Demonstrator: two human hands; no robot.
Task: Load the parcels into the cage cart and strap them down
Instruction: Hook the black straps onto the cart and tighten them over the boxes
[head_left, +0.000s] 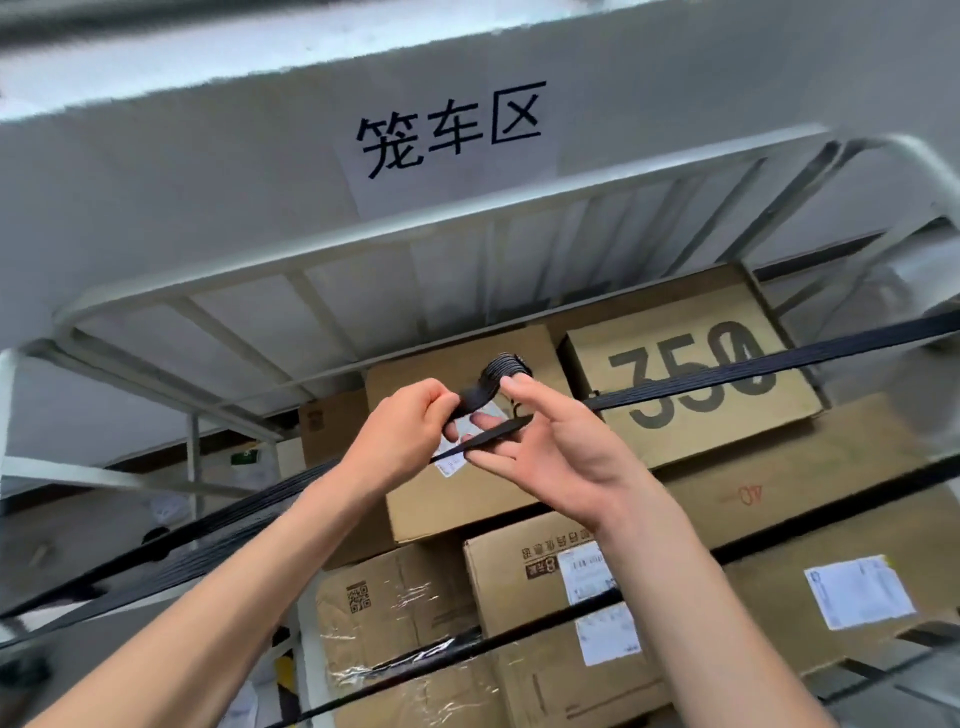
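Observation:
Cardboard parcels are stacked inside a white metal cage cart (332, 260); one box is printed "350" (691, 384). A black strap (727, 376) runs across the upper boxes from the right side to my hands, and on to the lower left. My left hand (400, 434) grips the strap in curled fingers. My right hand (545, 441) has the strap looped over its raised index finger, and its lower fingers pinch a second run of the strap. A second black strap (441, 654) crosses the lower boxes.
A paper sign with black characters (449, 130) hangs on the white wall behind the cart. The cage's side frame (192, 457) stands at the left. Labelled boxes (857, 592) fill the lower right.

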